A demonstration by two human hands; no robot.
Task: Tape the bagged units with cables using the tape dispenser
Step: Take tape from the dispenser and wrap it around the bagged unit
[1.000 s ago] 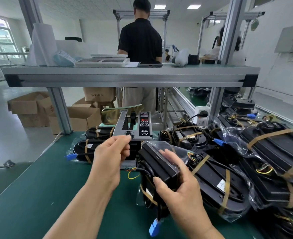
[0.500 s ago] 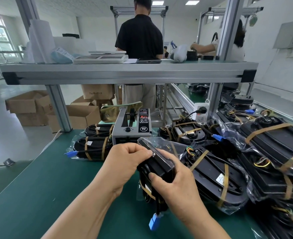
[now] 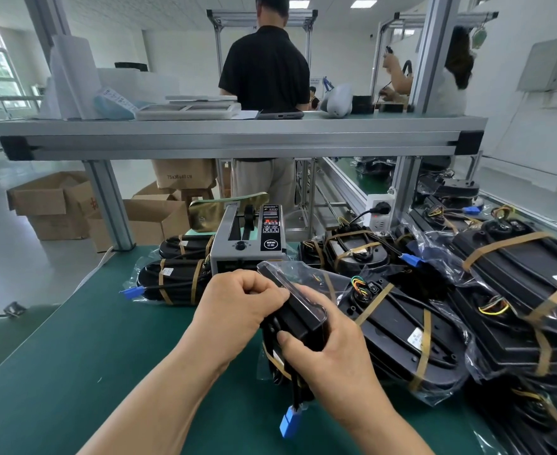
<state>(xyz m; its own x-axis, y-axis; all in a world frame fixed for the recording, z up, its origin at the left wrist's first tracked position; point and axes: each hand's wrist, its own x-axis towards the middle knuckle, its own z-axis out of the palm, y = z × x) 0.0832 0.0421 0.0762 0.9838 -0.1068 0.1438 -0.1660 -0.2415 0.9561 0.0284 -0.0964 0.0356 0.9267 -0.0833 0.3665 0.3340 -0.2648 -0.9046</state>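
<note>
Evidently pinched at top end by left grip (image 3: 237, 303), clasped round middle by right grip (image 3: 331, 351): bagged unit (image 3: 301, 311), on edge. Probably rigid, light, slippery; take by hard edges, not cable (image 3: 295, 395) beneath.

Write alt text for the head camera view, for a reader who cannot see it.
A person's left hand and right hand grip a black bagged unit, its blue connector dangling, at a green table. A grey tape dispenser stands just behind it, and a pile of already taped units lies to the right.
</note>
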